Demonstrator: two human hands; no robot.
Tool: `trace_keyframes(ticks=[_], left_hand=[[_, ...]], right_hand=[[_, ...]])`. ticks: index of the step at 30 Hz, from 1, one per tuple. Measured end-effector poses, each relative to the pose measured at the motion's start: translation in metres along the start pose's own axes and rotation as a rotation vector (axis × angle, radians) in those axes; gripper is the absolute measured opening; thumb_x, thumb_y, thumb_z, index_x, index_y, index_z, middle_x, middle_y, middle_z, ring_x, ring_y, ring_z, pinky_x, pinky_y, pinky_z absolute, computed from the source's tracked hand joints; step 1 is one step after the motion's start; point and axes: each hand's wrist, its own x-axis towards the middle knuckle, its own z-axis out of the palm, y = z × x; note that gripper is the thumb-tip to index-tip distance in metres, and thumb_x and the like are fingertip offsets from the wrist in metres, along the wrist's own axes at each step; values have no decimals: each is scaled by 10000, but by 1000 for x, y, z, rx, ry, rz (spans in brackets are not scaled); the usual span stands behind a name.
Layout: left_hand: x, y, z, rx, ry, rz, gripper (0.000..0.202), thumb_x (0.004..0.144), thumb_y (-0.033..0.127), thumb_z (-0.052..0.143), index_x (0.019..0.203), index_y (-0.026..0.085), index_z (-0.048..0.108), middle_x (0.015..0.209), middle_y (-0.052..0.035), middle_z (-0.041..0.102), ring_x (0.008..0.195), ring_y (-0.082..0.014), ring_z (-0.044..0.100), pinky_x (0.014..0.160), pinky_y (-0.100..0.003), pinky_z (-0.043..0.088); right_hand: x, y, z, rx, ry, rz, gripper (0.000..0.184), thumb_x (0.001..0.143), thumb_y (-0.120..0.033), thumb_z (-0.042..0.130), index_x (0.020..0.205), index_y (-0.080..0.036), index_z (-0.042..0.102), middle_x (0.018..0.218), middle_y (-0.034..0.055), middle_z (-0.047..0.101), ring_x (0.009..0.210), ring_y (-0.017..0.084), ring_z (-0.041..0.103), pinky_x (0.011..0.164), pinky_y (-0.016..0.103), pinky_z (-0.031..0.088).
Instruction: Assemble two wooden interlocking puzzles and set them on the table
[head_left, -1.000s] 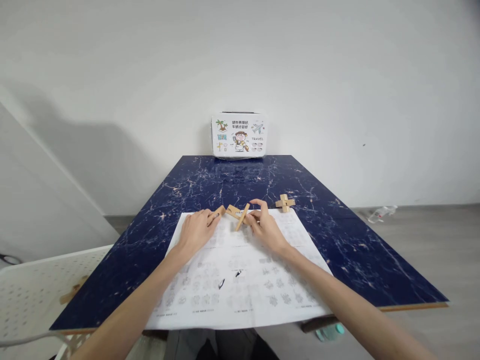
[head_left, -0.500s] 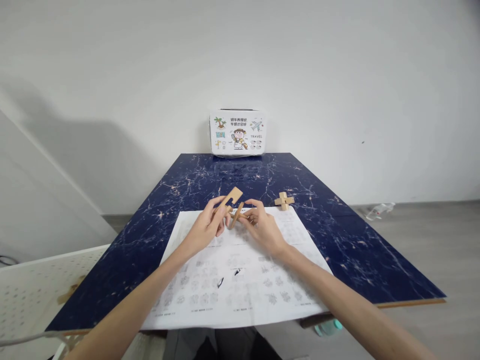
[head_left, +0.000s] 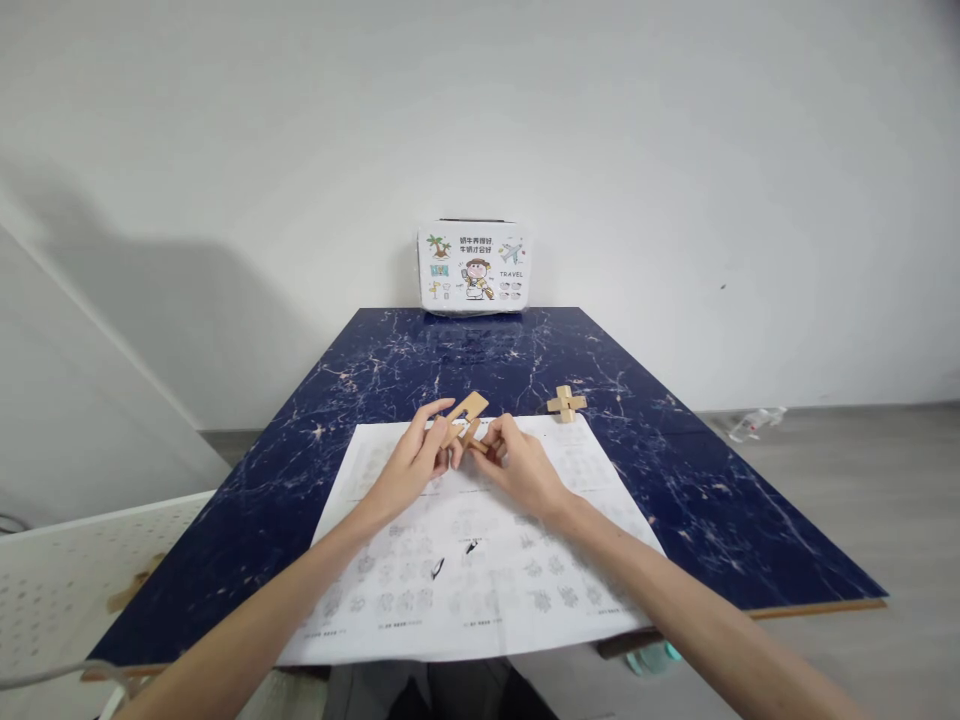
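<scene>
Between my fingers, my left hand (head_left: pixel 418 452) grips a flat wooden puzzle piece (head_left: pixel 472 404) with a notch cut in it. My right hand (head_left: pixel 517 460) pinches a second wooden puzzle piece (head_left: pixel 471 436), held close against the notched one; whether the two interlock I cannot tell. Both hands are above the far part of a printed white sheet (head_left: pixel 465 510). An assembled wooden cross-shaped puzzle (head_left: pixel 566 403) sits by the sheet's far right corner. My fingers hide parts of both held pieces.
The sheet lies on a dark blue marbled table (head_left: pixel 390 365). A white box with cartoon prints (head_left: pixel 474 268) stands against the wall at the back. Two small dark items (head_left: pixel 438 568) rest on the sheet. A white perforated surface (head_left: pixel 60 590) is at left.
My right hand has turned its piece and brought it closer to the notched piece in my left hand. The notched piece has tipped lower. The view has shifted slightly.
</scene>
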Motion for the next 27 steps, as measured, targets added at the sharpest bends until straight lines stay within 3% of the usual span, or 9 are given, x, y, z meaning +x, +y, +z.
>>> trace_keyframes(ticks=[6, 14, 19, 27], left_hand=[[-7, 10, 9, -35, 17, 1, 449, 1039, 516, 417, 1375, 219, 429, 674, 47, 502, 601, -133, 478, 602, -262, 373], [-6, -1, 12, 86, 33, 79, 406, 1050, 455, 418, 1377, 216, 391, 617, 82, 463, 560, -126, 500, 574, -253, 380], [-6, 2, 11, 78, 18, 43, 398, 1049, 438, 419, 1375, 214, 377, 566, 90, 515, 467, -105, 469, 519, -224, 368], [-7, 4, 11, 122, 56, 35, 437, 1031, 443, 460, 1389, 205, 383, 435, 129, 456, 368, -96, 389, 445, -187, 332]], right_hand=[[2, 0, 1, -84, 32, -142, 264, 951, -329, 566, 781, -254, 380, 715, -26, 538, 609, 150, 473, 593, 270, 362], [0, 1, 2, -150, 99, -231, 343, 972, -296, 560, 725, -253, 326, 671, -34, 455, 580, 137, 399, 568, 271, 309], [0, 2, 5, -234, 106, -297, 312, 972, -259, 549, 722, -246, 363, 676, -21, 490, 570, 132, 415, 554, 272, 275], [0, 2, 7, -355, 90, -358, 293, 1008, -237, 502, 729, -240, 414, 687, 5, 569, 577, 143, 482, 520, 281, 255]])
